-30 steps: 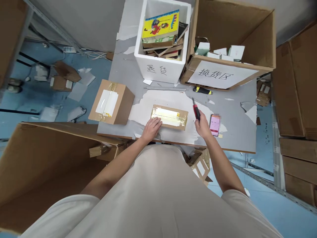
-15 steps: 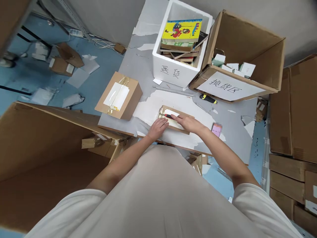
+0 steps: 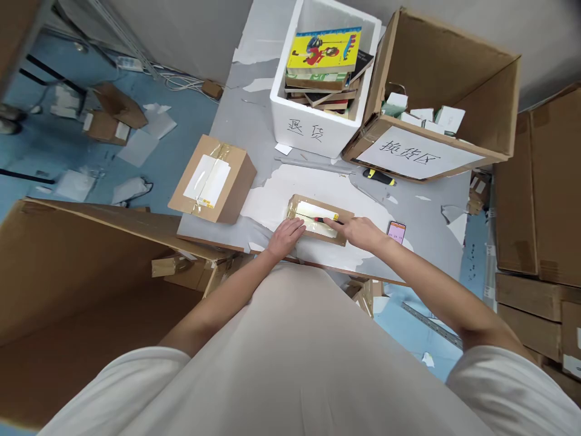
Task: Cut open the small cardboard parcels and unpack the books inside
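A small cardboard box (image 3: 325,236) with a white label and clear tape lies on the worktable. My left hand (image 3: 285,236) rests on its left end, fingers stretched flat over the top near the front edge. In my right hand (image 3: 362,232) is a slim red-and-black utility knife (image 3: 319,219), gripped at the handle with the index finger reaching along it. Its thin tip points left over the label, where a line runs across the paper. Whether the blade is touching the box I cannot tell.
Left on the table (image 3: 254,121) stands a larger taped box (image 3: 236,191). At the back are a foam box (image 3: 297,130) of books and an open carton (image 3: 454,158) holding small boxes. A black-yellow cutter (image 3: 379,177) and a phone (image 3: 396,231) lie right. A big open carton (image 3: 91,242) stands left.
My right hand has slid rightward along the small box with the knife, uncovering more of the label. My left hand stays on the box's left end. The view has shifted slightly.
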{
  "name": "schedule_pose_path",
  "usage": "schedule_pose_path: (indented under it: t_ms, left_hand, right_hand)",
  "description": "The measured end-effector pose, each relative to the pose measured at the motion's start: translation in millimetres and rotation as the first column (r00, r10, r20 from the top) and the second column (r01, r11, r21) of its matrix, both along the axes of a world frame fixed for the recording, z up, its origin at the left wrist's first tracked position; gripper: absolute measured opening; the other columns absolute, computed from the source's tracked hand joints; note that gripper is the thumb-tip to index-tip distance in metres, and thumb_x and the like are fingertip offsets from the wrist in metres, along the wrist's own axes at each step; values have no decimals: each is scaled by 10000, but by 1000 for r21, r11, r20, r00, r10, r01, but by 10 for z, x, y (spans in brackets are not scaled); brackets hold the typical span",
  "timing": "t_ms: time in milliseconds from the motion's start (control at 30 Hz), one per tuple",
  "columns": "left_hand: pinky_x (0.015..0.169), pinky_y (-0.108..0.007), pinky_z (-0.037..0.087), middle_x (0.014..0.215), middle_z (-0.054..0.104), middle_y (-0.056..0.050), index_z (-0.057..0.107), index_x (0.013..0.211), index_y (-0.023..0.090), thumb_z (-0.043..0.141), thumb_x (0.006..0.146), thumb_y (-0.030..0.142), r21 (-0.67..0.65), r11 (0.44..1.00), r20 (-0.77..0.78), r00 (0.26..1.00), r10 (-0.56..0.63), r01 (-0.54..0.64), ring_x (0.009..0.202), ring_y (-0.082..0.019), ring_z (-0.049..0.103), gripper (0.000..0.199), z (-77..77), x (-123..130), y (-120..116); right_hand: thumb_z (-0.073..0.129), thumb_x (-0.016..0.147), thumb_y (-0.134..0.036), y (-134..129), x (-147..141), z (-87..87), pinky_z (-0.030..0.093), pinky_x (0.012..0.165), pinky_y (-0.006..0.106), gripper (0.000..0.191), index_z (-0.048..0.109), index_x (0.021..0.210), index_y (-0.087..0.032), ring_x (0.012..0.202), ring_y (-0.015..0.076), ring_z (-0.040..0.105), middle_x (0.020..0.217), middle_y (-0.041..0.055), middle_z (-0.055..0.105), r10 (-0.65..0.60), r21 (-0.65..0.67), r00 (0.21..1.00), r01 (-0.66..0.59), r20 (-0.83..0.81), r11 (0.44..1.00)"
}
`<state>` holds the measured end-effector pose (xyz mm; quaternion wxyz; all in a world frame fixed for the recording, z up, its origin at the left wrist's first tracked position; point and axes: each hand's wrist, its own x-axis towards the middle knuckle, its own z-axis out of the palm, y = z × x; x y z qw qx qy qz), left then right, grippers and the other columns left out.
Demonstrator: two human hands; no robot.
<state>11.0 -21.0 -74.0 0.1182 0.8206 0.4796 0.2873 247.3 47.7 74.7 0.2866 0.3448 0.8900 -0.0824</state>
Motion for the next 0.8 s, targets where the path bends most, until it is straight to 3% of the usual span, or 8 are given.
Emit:
schedule_pose_path:
  t_ms: [233, 333, 400, 467, 533, 633, 700, 800]
  left_hand:
    - [1006, -469, 434, 1193, 659, -117, 638, 1100, 204, 411, 953, 238, -80, 996, -8, 999, 33, -34, 1203, -239, 555, 273, 8, 14, 0]
    - [1003, -464, 421, 1191, 655, -114, 631, 1111, 208, 408, 948, 241, -93, 994, -44, 998, 47, -51, 1198, -244, 551, 278, 85, 27, 1]
    - [992, -455, 416, 1195, 647, -112, 624, 1125, 212, 419, 937, 239, -107, 993, -85, 996, 37, -46, 1201, -252, 540, 280, 179, 31, 8]
    - [972, -454, 410, 1197, 637, -113, 619, 1135, 217, 445, 915, 242, -135, 990, -138, 990, 16, -34, 1186, -267, 536, 282, 289, 28, 32]
    - [967, -475, 389, 1201, 622, -124, 614, 1148, 216, 502, 880, 279, -168, 986, -199, 980, -14, -20, 1160, -291, 535, 298, 394, 21, 89]
    - [1008, -507, 331, 1271, 563, -159, 582, 1211, 206, 629, 782, 449, -196, 980, -266, 961, -78, 25, 1193, -338, 491, 495, 505, 19, 246]
    - [1058, -520, 270, 1388, 463, -185, 520, 1294, 193, 689, 681, 583, -202, 977, -296, 948, -121, 61, 1291, -374, 399, 746, 547, 37, 378]
    - [1106, -557, 157, 1521, 262, -219, 380, 1413, 165, 731, 529, 702, -231, 971, -362, 921, -146, 63, 1402, -424, 206, 1092, 579, 89, 543]
  right_hand:
    - [385, 794, 11, -301, 1049, 78, 368, 546, 245, 813, 241, 1481, -397, 701, 170, 647, 1095, 79, 641, -183, 33, 980, 181, 74, 983]
    - [378, 802, -6, -478, 1423, 15, 389, 557, 247, 794, 271, 1463, -434, 711, 165, 636, 1106, 55, 639, -295, 39, 954, 297, -47, 954]
    - [373, 856, -81, -615, 1602, -104, 420, 569, 262, 680, 325, 1452, -405, 726, 176, 630, 1070, 56, 649, -435, 6, 876, 445, -209, 895]
    - [365, 919, -212, -769, 1687, -293, 451, 567, 279, 545, 364, 1453, -324, 674, 172, 611, 946, 60, 665, -632, -128, 657, 645, -411, 754]
    - [377, 941, -357, -918, 1655, -531, 461, 530, 281, 527, 376, 1453, -234, 563, 148, 563, 785, 41, 649, -788, -368, 291, 761, -542, 534]
    - [480, 883, -511, -1072, 1430, -871, 414, 424, 249, 650, 382, 1443, -195, 454, 100, 480, 774, 28, 642, -839, -696, -179, 659, -513, 285]
    - [553, 826, -555, -1111, 1250, -1020, 380, 380, 229, 723, 386, 1437, -207, 434, 75, 454, 856, 41, 655, -833, -813, -331, 541, -443, 217]
    - [589, 794, -573, -1109, 1053, -1109, 357, 356, 213, 758, 390, 1436, -223, 430, 60, 443, 901, 48, 662, -826, -882, -426, 441, -370, 168]
